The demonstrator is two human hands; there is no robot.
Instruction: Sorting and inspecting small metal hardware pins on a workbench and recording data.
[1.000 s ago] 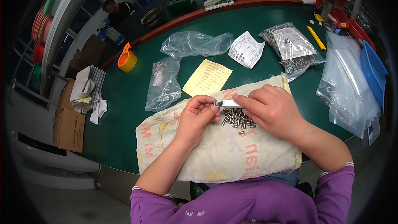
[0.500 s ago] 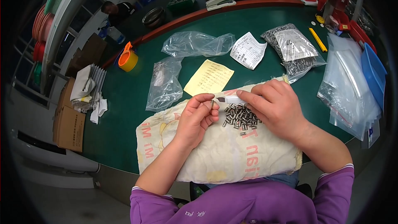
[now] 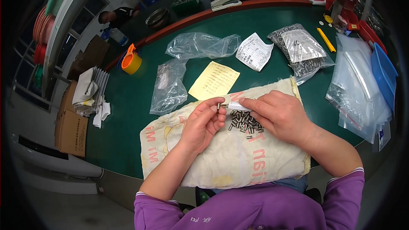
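Observation:
My left hand [image 3: 205,122] pinches one small metal pin between thumb and forefinger, its tip near 515,308. My right hand [image 3: 279,115] holds a short white tube [image 3: 235,106] by its right end, the tube's open end facing the pin and nearly touching it. Below the two hands lies a loose pile of small metal pins [image 3: 243,122] on a cream woven sack [image 3: 238,162] with red print, spread over the near edge of the green table [image 3: 128,102].
Beyond the sack lie a yellow note [image 3: 214,80], a white printed slip [image 3: 254,52], two clear plastic bags [image 3: 200,45], a bag of metal parts [image 3: 302,53] and stacked clear bags [image 3: 360,89] on the right. Orange tape [image 3: 131,62] sits far left. A person [image 3: 116,16] is beyond the table.
Both hands have shifted slightly left and lower over the sack. The left hand now holds a pin at the mouth of the white tube.

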